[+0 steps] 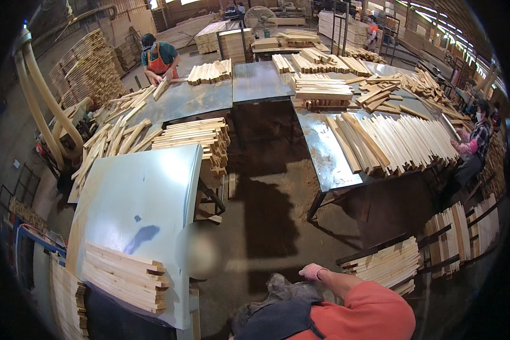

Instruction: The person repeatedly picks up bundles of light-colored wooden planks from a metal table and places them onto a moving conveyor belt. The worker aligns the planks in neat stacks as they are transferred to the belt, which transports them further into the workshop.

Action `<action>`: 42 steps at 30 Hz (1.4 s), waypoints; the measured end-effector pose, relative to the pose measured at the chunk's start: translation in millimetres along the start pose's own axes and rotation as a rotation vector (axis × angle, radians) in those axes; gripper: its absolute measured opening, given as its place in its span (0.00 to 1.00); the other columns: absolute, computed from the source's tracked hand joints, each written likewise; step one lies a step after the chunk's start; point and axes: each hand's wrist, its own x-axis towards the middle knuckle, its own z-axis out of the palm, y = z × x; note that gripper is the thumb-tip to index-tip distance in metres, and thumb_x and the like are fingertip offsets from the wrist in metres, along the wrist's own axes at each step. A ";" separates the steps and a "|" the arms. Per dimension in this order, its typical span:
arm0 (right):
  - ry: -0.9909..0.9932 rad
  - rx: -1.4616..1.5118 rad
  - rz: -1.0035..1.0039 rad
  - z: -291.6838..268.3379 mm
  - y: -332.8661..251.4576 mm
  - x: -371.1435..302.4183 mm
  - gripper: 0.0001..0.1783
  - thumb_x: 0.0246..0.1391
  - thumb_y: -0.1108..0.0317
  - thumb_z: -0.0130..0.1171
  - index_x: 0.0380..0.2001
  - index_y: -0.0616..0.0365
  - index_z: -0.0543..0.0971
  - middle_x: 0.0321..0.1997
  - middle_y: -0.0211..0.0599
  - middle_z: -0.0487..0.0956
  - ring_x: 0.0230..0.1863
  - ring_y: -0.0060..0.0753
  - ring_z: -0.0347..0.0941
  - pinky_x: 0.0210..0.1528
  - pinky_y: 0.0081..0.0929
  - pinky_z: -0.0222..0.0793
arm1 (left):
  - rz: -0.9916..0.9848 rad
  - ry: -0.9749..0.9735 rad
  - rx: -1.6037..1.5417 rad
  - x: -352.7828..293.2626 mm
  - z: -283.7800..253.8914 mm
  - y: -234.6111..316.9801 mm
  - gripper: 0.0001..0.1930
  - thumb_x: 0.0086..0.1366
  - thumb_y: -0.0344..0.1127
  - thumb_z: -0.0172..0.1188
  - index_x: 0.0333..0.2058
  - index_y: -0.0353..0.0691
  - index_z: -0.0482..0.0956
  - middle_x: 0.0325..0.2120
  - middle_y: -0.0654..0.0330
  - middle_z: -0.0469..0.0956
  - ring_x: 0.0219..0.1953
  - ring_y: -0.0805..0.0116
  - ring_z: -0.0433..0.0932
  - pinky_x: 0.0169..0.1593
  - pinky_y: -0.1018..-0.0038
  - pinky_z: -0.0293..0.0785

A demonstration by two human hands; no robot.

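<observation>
My right hand [313, 272], in a pale pink glove, hangs in front of my body over the floor at the lower middle. Its fingers look curled together, with nothing visible in them. A red sleeve [368, 310] covers that upper arm, and a dark apron [283, 320] covers my front. My left hand does not show. Nearest to the right hand lies a stack of pale wooden strips [382, 263] on a dark rack. Left of me, a layered pile of wooden strips [124, 277] rests on a light blue-grey tabletop [141, 187].
A metal-topped table [337, 177] at right carries a long row of wooden strips [402, 141]. More strips [195, 139] are piled beyond the left table. One co-worker [160, 59] handles strips at far left; another [473, 141] stands at right. A blurred patch [204, 249] hides part of the aisle.
</observation>
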 end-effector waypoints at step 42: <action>1.150 0.048 0.726 -679.1 197.5 100.1 0.57 0.55 0.40 0.69 0.81 0.49 0.55 0.83 0.48 0.57 0.83 0.51 0.50 0.83 0.55 0.42 | 0.061 -0.235 0.449 184.2 305.3 696.4 0.11 0.64 0.42 0.64 0.32 0.41 0.78 0.26 0.60 0.78 0.25 0.58 0.77 0.30 0.63 0.72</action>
